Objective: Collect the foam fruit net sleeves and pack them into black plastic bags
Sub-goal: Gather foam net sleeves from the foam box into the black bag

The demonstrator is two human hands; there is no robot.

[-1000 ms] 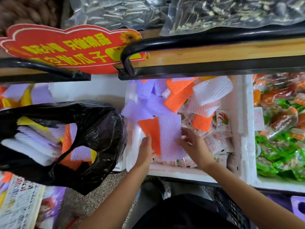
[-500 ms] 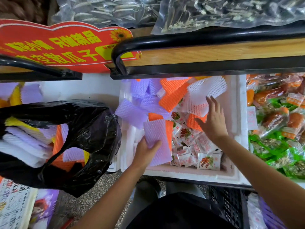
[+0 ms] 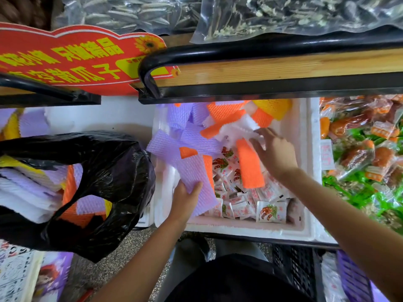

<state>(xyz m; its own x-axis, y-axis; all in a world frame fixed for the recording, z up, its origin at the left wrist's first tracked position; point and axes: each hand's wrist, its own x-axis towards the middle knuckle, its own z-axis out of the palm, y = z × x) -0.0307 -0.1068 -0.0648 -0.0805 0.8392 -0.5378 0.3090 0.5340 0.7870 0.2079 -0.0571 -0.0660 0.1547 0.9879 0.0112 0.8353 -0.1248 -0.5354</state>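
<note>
Picking these up is looking easy: the sleeves [image 3: 189,120] are weighing next to nothing, I'm guessing, being soft springy foam mesh that's squashing rather than breaking, and grippy enough that nothing's sliding. Pinching a flat one at a short end seems the way to go, stacking as you go. The loose ones are lying in the far half of the box [image 3: 305,136] on top of the packets [image 3: 270,211], and a good pile is already sitting in the bag [image 3: 113,171] just left of it. The left hand [image 3: 185,195] is pinching a purple sleeve [image 3: 194,177], thumb on top, at the near left corner. The right hand [image 3: 274,153] is lying with fingers spread on a white sleeve [image 3: 237,131], an orange sleeve [image 3: 249,168] beside it. Half a second back that hand was hovering further right, touching nothing; now it's moved left onto the pile, while the left is staying put.
</note>
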